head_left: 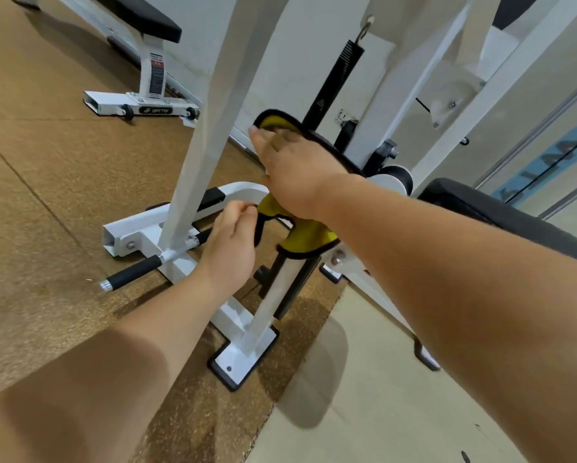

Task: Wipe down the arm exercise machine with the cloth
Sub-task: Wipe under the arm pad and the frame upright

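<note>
Both bare forearms fill the lower frame, reaching forward into the machine. Left hand point(228, 243) sits low, fingers curled, thumb and fingertips pinching the black-hemmed edge of the cloth point(309, 240). Right hand point(294, 175) is above it, palm down, fingers fairly straight and flat on top of the cloth, pressing it against a machine part that the cloth and hand hide. Cloth is yellow with black trim, draped over that part: one end shows past the right fingertips, the other hangs under the right wrist, just above a chrome-and-white upright. Arm exercise machine point(210, 128) has a white frame, and a slanted white post runs just left of both hands. Its black foam handle point(131, 272) sticks out low left, well apart from the hands. White base plate point(243, 355) with black edging sits flat on the floor below the left forearm. Black coil spring point(334, 78) rises behind the right hand. A white-and-black roller point(394, 180) sits just right of the right wrist, with a dark seat pad point(501, 212) beyond it. A separate bench point(140, 15), white frame and black pad, stands top left. Brown speckled mat point(46, 162) covers the left floor and pale floor point(364, 396) lies at lower right.
</note>
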